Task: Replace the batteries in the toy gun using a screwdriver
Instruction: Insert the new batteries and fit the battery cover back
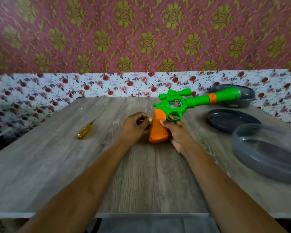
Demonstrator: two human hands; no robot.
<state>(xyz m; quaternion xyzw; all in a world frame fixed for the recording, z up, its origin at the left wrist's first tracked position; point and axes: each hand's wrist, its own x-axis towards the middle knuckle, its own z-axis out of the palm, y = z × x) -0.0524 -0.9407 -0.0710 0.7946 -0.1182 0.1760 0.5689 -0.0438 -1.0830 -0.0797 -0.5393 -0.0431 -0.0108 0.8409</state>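
Though mostly green, toy gun [175, 105] with orange grip

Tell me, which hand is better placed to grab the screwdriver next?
Probably the left hand: the screwdriver lies on its side of the table, while the right hand grips the toy gun by its orange handle.

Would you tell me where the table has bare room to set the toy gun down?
Bare: left of the screwdriver, between screwdriver and left hand, and the near edge beside the forearms. Crowded: right side, grey lid and tubs.
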